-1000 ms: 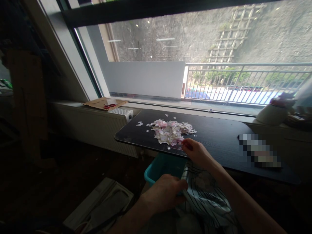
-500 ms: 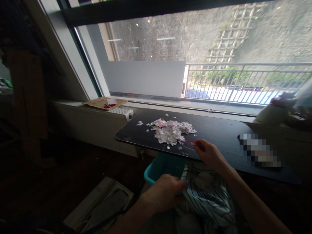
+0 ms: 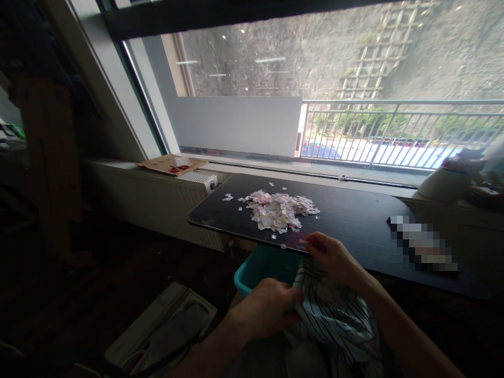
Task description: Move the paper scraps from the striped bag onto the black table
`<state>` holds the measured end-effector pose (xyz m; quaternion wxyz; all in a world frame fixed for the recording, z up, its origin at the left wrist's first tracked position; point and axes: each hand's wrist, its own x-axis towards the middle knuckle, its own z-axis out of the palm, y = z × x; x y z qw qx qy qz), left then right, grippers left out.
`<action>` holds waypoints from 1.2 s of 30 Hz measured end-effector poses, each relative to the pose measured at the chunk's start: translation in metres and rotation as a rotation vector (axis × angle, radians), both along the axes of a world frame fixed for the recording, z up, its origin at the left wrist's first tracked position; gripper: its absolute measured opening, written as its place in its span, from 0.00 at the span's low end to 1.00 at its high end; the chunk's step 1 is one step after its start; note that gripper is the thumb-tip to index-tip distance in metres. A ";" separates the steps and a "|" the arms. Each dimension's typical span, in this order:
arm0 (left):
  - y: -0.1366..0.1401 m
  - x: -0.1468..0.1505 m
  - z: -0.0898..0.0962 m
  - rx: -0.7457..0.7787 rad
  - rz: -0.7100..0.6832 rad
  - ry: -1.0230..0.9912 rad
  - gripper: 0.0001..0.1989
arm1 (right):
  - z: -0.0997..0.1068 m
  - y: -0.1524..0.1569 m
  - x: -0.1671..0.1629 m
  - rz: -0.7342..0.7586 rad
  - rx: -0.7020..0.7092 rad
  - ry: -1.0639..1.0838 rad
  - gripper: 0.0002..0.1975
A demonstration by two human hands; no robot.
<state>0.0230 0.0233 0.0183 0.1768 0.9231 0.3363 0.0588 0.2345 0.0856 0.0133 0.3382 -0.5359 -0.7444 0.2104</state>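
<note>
My right hand (image 3: 328,257) is at the table's front edge, thumb and fingers pinching a thin, see-through pinkish piece (image 3: 294,240) that lies low against the tabletop. Small white paper bits rest around that piece. Just beyond it is a heap of cut paper scraps (image 3: 277,211), white with some pink. Below the edge, my left hand (image 3: 270,307) is closed at the near rim of a teal plastic bin (image 3: 246,275). A striped cloth (image 3: 334,310) touches its fingertips; whether the fingers also grip the cloth, I cannot tell. The bin's right side is hidden.
The black tabletop (image 3: 346,210) stands against the window sill. Red-handled scissors (image 3: 180,168) lie on brown paper (image 3: 157,164) above a radiator (image 3: 153,199). A blurred-out object (image 3: 425,244) sits at the table's right. On the floor is a pale flat case (image 3: 165,328).
My right hand has drawn the pinkish piece toward the table's front edge and slightly left. A few loose scraps there have shifted toward the edge. My left hand stays at the bin.
</note>
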 end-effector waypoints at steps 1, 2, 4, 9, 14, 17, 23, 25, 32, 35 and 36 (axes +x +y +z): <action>0.000 0.000 0.000 -0.003 -0.002 -0.004 0.11 | 0.000 0.000 -0.001 -0.001 -0.004 0.009 0.13; 0.000 -0.001 0.000 -0.005 -0.004 -0.008 0.11 | 0.000 0.000 -0.002 -0.014 -0.003 0.008 0.13; 0.000 -0.001 0.000 -0.005 -0.004 -0.013 0.11 | 0.001 0.000 -0.004 -0.044 0.008 -0.009 0.13; 0.001 -0.002 -0.001 0.011 0.000 -0.010 0.11 | 0.003 0.001 -0.009 0.024 -0.003 0.008 0.12; 0.001 -0.003 -0.001 0.026 -0.005 -0.029 0.12 | 0.007 0.011 -0.021 -0.054 0.060 -0.032 0.13; 0.001 -0.005 -0.002 0.018 0.007 -0.037 0.12 | 0.011 0.015 -0.030 -0.039 0.072 -0.063 0.12; 0.002 -0.007 0.000 0.004 0.021 -0.029 0.12 | 0.016 0.009 -0.034 0.052 0.018 -0.048 0.11; 0.002 -0.006 0.000 0.013 0.015 -0.028 0.12 | 0.017 0.009 -0.034 0.022 0.019 -0.045 0.12; 0.002 -0.008 -0.004 -0.019 0.032 -0.034 0.13 | 0.008 0.015 -0.023 0.039 0.002 0.011 0.13; 0.002 -0.007 -0.007 -0.003 0.044 -0.010 0.11 | 0.006 0.018 -0.004 -0.140 0.053 0.027 0.14; 0.002 -0.006 -0.007 0.008 0.047 0.002 0.11 | 0.006 0.019 0.003 -0.201 0.069 0.013 0.14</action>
